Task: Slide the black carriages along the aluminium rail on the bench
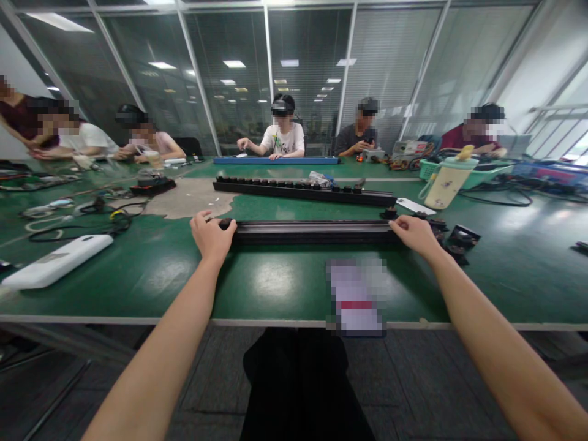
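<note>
A long black rail [312, 231] with a pale groove along its top lies across the green table in front of me. My left hand [212, 236] is closed at its left end, thumb and fingers around a small black block [225, 223]. At the other end, my right hand [411, 233] pinches the rail's tip between thumb and fingers. Several small black pieces [462, 240] lie beside and beyond my right hand, partly hidden by it. Farther back lies a second black rail [303, 191], with several black blocks set along its top.
A phone [357, 300] lies near the table's front edge, and a white oblong device [59, 262] is at left. Cables [92, 214] spread behind it. A cup [450, 182] and green basket [489, 174] stand at right. Several people sit across the table, one behind a blue bar [275, 160].
</note>
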A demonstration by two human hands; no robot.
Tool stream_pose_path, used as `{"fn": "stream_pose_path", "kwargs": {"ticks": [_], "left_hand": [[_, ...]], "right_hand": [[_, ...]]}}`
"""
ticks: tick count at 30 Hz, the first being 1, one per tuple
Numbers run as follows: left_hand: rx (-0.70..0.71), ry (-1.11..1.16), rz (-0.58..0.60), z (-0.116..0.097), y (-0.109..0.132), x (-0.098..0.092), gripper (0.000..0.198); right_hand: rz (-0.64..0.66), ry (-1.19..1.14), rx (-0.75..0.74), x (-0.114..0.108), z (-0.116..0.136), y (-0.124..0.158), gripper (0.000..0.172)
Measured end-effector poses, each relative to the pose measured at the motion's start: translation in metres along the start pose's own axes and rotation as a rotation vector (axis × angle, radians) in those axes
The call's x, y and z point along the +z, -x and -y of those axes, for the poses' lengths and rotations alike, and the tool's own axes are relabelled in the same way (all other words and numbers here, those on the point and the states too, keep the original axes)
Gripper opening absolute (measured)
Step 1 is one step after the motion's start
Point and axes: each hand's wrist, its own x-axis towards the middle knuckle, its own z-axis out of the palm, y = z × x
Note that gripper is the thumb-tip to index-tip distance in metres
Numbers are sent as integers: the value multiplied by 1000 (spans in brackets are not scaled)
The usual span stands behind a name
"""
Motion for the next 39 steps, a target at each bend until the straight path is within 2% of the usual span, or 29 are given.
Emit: {"fn": "stream_pose_path", "kwargs": {"ticks": [28, 39], "left_hand": [[7, 12, 3, -2, 1, -1, 23], [10, 17, 42, -5, 0, -4, 23]], "right_hand": [[13, 40, 5, -3, 7, 3, 31], [4, 51, 10, -3, 8, 4, 31]]}}
